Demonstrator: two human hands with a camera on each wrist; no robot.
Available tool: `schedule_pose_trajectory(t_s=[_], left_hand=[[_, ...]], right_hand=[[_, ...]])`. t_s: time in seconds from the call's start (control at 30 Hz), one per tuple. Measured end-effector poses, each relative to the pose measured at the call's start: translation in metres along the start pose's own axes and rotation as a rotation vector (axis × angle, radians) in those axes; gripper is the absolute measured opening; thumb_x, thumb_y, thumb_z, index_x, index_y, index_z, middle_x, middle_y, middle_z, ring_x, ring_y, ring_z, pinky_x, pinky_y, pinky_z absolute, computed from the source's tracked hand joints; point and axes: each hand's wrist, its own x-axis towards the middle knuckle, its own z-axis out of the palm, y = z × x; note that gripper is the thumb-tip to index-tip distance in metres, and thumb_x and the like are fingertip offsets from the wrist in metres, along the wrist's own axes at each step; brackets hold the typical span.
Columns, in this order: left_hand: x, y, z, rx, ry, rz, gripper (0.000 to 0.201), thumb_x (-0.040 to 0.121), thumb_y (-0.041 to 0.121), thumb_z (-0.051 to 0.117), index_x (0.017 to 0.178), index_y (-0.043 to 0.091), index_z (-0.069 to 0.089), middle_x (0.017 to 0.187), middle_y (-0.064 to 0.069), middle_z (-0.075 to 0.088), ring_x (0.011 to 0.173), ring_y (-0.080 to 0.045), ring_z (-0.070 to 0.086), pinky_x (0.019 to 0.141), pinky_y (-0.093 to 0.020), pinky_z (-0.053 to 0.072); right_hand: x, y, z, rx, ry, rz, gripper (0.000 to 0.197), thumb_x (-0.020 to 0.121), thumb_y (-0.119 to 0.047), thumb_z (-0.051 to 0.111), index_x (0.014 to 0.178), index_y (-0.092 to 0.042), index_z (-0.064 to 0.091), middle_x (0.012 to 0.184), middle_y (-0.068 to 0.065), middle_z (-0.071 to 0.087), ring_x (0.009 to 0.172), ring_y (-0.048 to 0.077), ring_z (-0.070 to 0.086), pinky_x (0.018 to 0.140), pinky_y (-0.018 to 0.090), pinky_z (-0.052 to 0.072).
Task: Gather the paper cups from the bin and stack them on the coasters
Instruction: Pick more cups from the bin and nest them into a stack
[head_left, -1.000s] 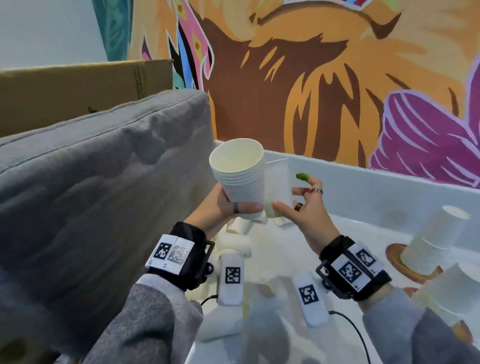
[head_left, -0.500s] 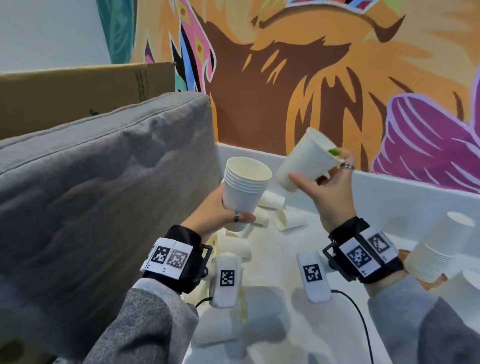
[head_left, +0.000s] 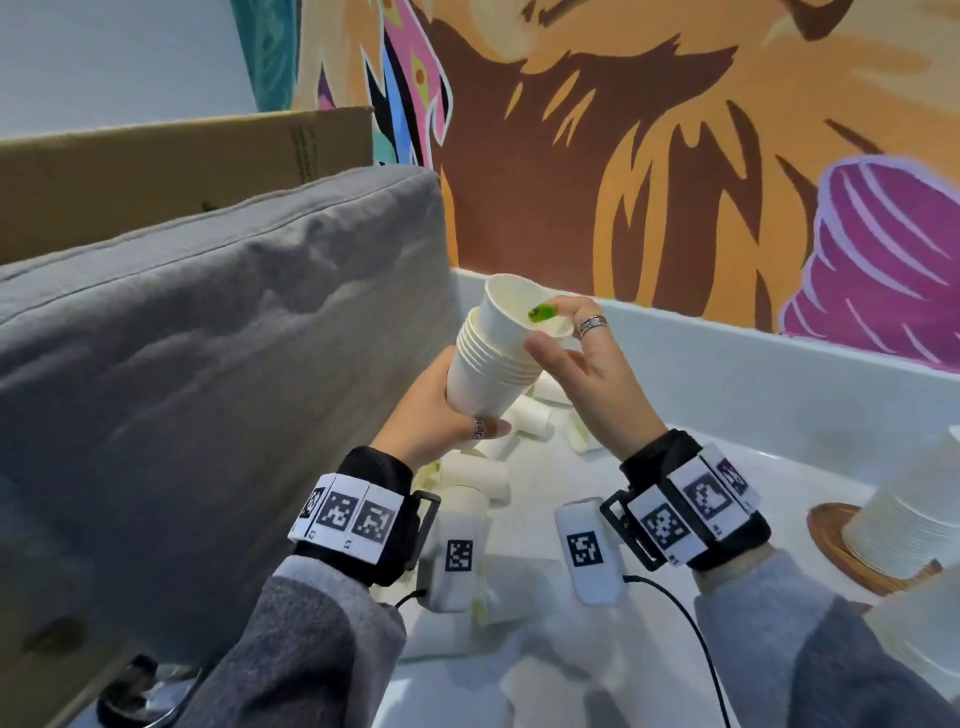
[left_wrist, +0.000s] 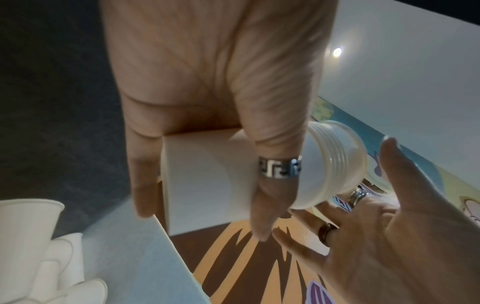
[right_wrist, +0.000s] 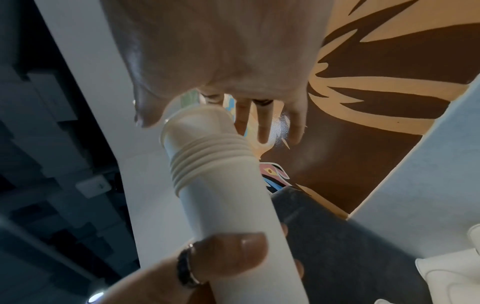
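Showing nested stack of paper cups (head_left: 488, 364), tilted, rims up-right, held above white bin (head_left: 727, 374). Left hand (head_left: 441, 410) grasps stack's lower part, thumb w/ ring across front. Top cup (head_left: 511, 317) sits partly inside stack, not fully seated. Right hand (head_left: 582, 358) at top cup's rim: forefinger w/ green nail hooked inside, thumb on outer wall, other fingers spread & relaxed. Loose cups (head_left: 530, 415) lie on their sides on bin floor below both hands. At right, inverted cup stack (head_left: 904, 525) stands on wooden coaster (head_left: 831, 535); second stack near frame edge, partly cut off. Grey cushion (head_left: 208, 364) borders bin at left, cardboard box (head_left: 156, 166) behind it; painted mural (head_left: 675, 156) behind bin.
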Motion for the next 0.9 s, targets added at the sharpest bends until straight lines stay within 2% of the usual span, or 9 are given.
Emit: schedule_pose_trajectory(t_s=[0.07,0.13,0.2,0.3,0.4,0.47,0.6,0.73,0.9], left_hand=[[-0.006,-0.002,0.002,0.002,0.033,0.001,0.065,0.067,0.003,0.082,0.122,0.019,0.050,0.111,-0.001,0.063,0.098,-0.014,0.061,0.067,-0.017,0.053],[-0.012,-0.005,0.007,0.004,0.069,-0.021,0.064,0.067,0.003,0.082,0.121,0.017,0.050,0.111,-0.004,0.063,0.098,-0.019,0.062,0.071,-0.026,0.056],[-0.018,-0.009,0.012,-0.001,0.104,-0.038,0.065,0.066,0.002,0.082,0.121,0.017,0.050,0.109,-0.005,0.064,0.097,-0.021,0.062,0.073,-0.032,0.055],[-0.027,-0.017,0.013,0.001,0.152,-0.052,0.068,0.062,0.005,0.085,0.120,0.020,0.052,0.107,0.001,0.065,0.093,-0.015,0.062,0.072,-0.028,0.054],[-0.035,-0.025,0.005,0.005,0.179,-0.078,0.067,0.057,0.017,0.083,0.117,0.020,0.053,0.106,0.002,0.065,0.093,-0.014,0.063,0.078,-0.033,0.053],[-0.038,-0.032,-0.006,0.005,0.202,-0.090,0.065,0.060,0.015,0.085,0.117,0.018,0.053,0.105,0.001,0.064,0.093,-0.014,0.062,0.079,-0.035,0.052],[-0.038,-0.045,-0.031,0.001,0.217,-0.118,0.069,0.053,0.025,0.081,0.116,0.018,0.052,0.104,-0.001,0.063,0.093,-0.018,0.062,0.077,-0.037,0.052],[-0.030,-0.055,-0.043,0.002,0.182,-0.120,0.065,0.058,0.020,0.084,0.115,0.016,0.051,0.104,-0.003,0.063,0.091,-0.018,0.061,0.068,-0.029,0.051],[-0.022,-0.063,-0.047,-0.034,0.123,-0.119,0.060,0.069,0.007,0.082,0.118,0.016,0.050,0.104,0.000,0.061,0.090,-0.013,0.060,0.067,-0.024,0.051]], right_hand=[[-0.004,0.007,0.003,-0.068,-0.031,-0.032,0.043,0.076,-0.077,0.041,0.108,-0.048,0.045,0.130,-0.005,0.040,0.124,0.000,0.040,0.107,0.021,0.031],[-0.009,0.014,0.008,-0.097,-0.087,-0.050,0.044,0.077,-0.081,0.027,0.110,-0.056,0.043,0.136,-0.010,0.036,0.131,0.008,0.032,0.113,0.033,0.025],[-0.016,0.021,0.013,-0.172,-0.155,-0.109,0.055,0.081,-0.077,0.017,0.115,-0.047,0.047,0.135,-0.013,0.040,0.129,0.004,0.030,0.113,0.031,0.022],[-0.021,0.031,0.017,-0.165,-0.238,-0.122,0.072,0.081,-0.077,0.013,0.126,-0.034,0.048,0.137,-0.014,0.040,0.131,0.000,0.028,0.113,0.019,0.018],[-0.025,0.041,0.019,-0.087,-0.170,-0.050,0.078,0.076,-0.083,0.016,0.130,-0.033,0.042,0.134,-0.015,0.036,0.132,0.000,0.028,0.111,0.014,0.021],[-0.028,0.047,0.018,-0.030,-0.105,0.034,0.070,0.075,-0.084,0.020,0.121,-0.036,0.043,0.124,-0.021,0.041,0.123,-0.003,0.037,0.105,0.014,0.030],[-0.041,0.070,0.018,-0.197,-0.341,0.312,0.032,0.092,-0.048,0.046,0.114,-0.025,0.048,0.113,-0.006,0.056,0.107,0.009,0.051,0.086,0.018,0.038],[-0.065,0.103,0.023,-0.524,-0.733,0.595,0.071,0.075,-0.040,0.075,0.131,-0.024,0.035,0.126,-0.005,0.049,0.117,0.012,0.046,0.092,0.022,0.038],[-0.088,0.129,0.040,-0.697,-0.831,0.724,0.096,0.062,-0.033,0.085,0.138,-0.030,0.027,0.134,-0.009,0.046,0.124,0.017,0.045,0.105,0.037,0.037]])
